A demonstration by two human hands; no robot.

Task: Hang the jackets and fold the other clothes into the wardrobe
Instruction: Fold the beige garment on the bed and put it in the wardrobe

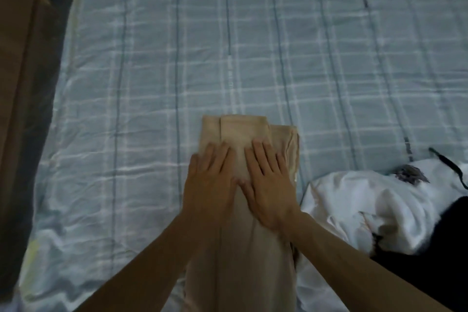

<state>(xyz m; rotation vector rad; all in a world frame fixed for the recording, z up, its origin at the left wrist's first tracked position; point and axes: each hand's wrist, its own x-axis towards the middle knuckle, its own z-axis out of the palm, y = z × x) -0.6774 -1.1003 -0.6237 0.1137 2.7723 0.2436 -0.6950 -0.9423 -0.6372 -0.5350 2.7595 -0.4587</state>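
On the bed (278, 45), both hands (212, 180) press the beige garment (243, 132) flat

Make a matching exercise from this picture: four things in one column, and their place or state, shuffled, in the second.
1 beige garment
2 white garment
3 checked sheet
4 wooden furniture

A crumpled, at the right
B at the left edge
C pressed under the left hand and right hand
D spread out under the clothes

Pairs: 1-C, 2-A, 3-D, 4-B

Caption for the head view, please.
Left hand and right hand press a folded beige garment on a checked bedsheet, beside white clothes.
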